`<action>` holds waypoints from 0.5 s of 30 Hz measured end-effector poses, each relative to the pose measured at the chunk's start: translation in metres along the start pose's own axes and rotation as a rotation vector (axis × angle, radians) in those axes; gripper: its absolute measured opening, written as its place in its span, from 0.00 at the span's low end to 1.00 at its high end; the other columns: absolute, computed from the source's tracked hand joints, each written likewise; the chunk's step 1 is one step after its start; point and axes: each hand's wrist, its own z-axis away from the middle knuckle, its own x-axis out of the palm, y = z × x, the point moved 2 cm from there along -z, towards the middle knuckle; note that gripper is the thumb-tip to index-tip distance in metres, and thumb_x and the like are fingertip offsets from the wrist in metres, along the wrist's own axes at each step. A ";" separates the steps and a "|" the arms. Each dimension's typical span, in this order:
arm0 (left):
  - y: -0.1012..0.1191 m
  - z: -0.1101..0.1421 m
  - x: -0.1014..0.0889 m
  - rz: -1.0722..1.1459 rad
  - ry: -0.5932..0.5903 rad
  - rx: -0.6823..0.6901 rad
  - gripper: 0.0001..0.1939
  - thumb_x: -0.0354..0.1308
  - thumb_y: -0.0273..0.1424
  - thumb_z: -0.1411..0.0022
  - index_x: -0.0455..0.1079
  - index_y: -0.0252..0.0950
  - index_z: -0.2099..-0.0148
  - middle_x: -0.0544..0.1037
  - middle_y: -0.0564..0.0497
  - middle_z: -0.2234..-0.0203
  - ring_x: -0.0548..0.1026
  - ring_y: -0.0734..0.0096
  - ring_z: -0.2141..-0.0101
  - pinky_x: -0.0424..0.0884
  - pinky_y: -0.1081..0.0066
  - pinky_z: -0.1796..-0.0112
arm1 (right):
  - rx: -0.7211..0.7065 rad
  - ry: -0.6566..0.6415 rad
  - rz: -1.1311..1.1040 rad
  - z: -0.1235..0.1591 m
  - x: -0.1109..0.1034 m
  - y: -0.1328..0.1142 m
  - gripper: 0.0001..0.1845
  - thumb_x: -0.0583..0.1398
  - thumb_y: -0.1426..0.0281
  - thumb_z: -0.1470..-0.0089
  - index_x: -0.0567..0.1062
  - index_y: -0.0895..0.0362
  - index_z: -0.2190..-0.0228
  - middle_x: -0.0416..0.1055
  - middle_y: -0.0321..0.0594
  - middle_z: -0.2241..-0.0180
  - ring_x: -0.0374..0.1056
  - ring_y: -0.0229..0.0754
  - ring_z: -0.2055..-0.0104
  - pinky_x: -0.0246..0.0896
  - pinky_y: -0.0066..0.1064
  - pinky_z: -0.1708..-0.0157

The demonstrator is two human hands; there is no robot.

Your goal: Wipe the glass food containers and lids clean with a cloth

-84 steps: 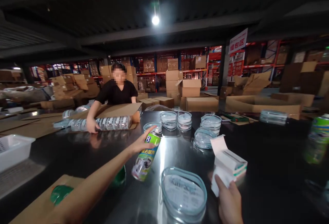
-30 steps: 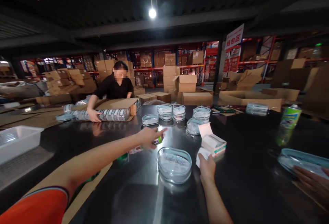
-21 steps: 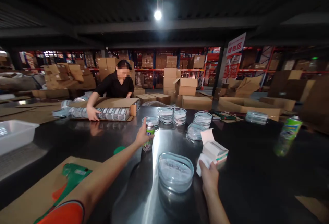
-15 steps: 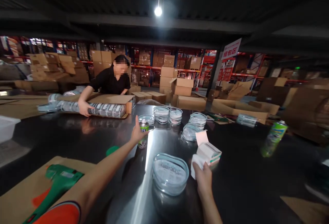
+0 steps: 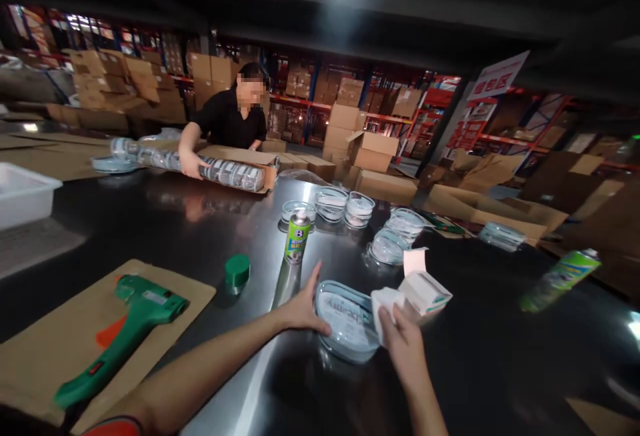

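An oval glass container [image 5: 347, 319] with printed white paper inside rests on the dark metal table. My left hand [image 5: 305, 309] is at its left end, thumb and fingers spread apart around the rim. In my right hand [image 5: 403, 336] a folded white wipe [image 5: 387, 303] is pinched, close against the container's right end. Just behind that hand lies a small white box [image 5: 425, 291] with its flap up. A green spray can [image 5: 298, 239] stands upright beyond my left hand, and a green cap [image 5: 237, 270] sits to its left.
A green glue gun [image 5: 135, 323] lies on cardboard [image 5: 195, 289] at left. Several more glass containers [image 5: 390, 246] stand farther back. Another spray can [image 5: 563, 279] is at right, a white bin [image 5: 27, 196] at left. Across the table, a person [image 5: 233, 113] handles a carton of wrapped containers [image 5: 235, 173].
My left hand has left the spray can and come down to the glass container's left end. The right hand's wipe is now against the container. The view has tilted down.
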 end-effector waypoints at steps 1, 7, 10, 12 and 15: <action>-0.001 -0.003 0.004 0.040 -0.014 -0.002 0.75 0.75 0.36 0.71 0.26 0.37 0.31 0.49 0.33 0.35 0.53 0.52 0.37 0.51 0.55 0.39 | -0.044 -0.065 0.070 0.003 0.005 -0.007 0.18 0.55 0.56 0.50 0.78 0.55 0.69 0.73 0.46 0.62 0.68 0.51 0.57 0.63 0.40 0.54; 0.002 -0.005 0.016 0.130 -0.015 -0.094 0.74 0.76 0.35 0.75 0.34 0.36 0.31 0.53 0.35 0.37 0.54 0.48 0.38 0.47 0.52 0.38 | -0.126 -0.230 0.517 0.014 0.023 -0.017 0.19 0.47 0.70 0.45 0.74 0.56 0.58 0.66 0.47 0.62 0.68 0.47 0.64 0.63 0.35 0.64; 0.001 -0.002 0.018 0.110 0.000 -0.144 0.72 0.76 0.36 0.79 0.42 0.33 0.33 0.48 0.34 0.37 0.48 0.43 0.36 0.44 0.50 0.38 | -0.147 -0.293 0.665 0.012 0.030 -0.016 0.20 0.47 0.75 0.47 0.74 0.57 0.57 0.66 0.48 0.63 0.67 0.47 0.64 0.62 0.35 0.64; 0.000 -0.001 0.019 0.110 -0.004 -0.156 0.70 0.75 0.36 0.80 0.45 0.32 0.34 0.51 0.35 0.37 0.51 0.45 0.37 0.48 0.52 0.38 | -0.172 -0.337 0.730 0.011 0.040 -0.019 0.22 0.47 0.77 0.47 0.73 0.59 0.55 0.67 0.50 0.61 0.66 0.48 0.62 0.61 0.36 0.61; -0.001 -0.001 0.020 0.109 -0.009 -0.176 0.68 0.75 0.34 0.80 0.47 0.34 0.35 0.51 0.35 0.37 0.52 0.46 0.38 0.49 0.54 0.38 | -0.204 -0.403 0.802 0.011 0.057 -0.027 0.24 0.48 0.79 0.48 0.72 0.62 0.52 0.67 0.52 0.61 0.65 0.50 0.61 0.59 0.37 0.60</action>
